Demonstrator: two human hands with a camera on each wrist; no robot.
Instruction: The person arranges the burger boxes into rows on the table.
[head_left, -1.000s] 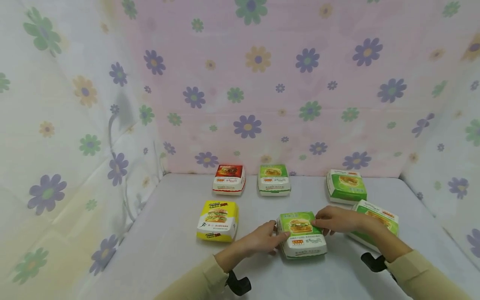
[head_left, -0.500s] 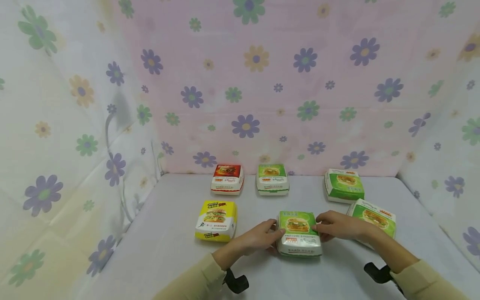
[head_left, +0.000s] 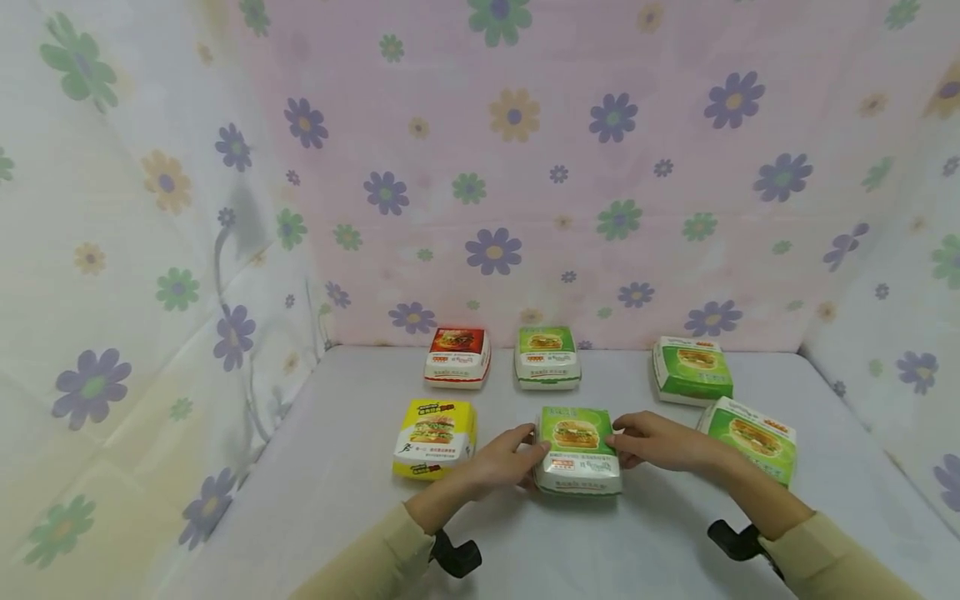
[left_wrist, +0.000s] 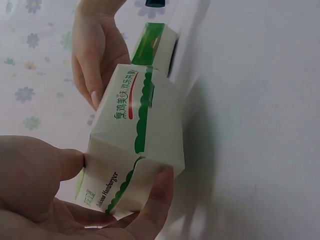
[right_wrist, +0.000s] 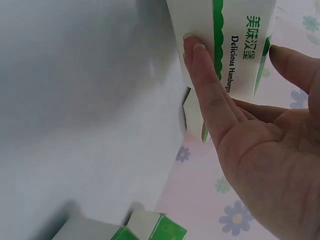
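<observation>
A green and white hamburger box (head_left: 579, 454) is between my two hands, its lid closed and its burger picture facing up. My left hand (head_left: 506, 460) grips its left side, thumb at the lid's edge and fingers along the side wall. On the opposite side my right hand (head_left: 660, 442) holds it the same way, thumb on the top edge. The left wrist view shows the box's front (left_wrist: 135, 110) with a shadow beside it on the white tabletop; whether it touches the cloth I cannot tell.
Left of my hands lies a yellow hamburger box (head_left: 433, 437). Behind stand a red box (head_left: 457, 357) and a green box (head_left: 547, 358). Two more green boxes, one farther back (head_left: 692, 371) and one partly behind my right forearm (head_left: 753, 437), lie at right. A flowered curtain (head_left: 555, 200) backs the table.
Both hands have carried the green hamburger box a little to the left and slightly away from me. The other boxes stay where they were.
</observation>
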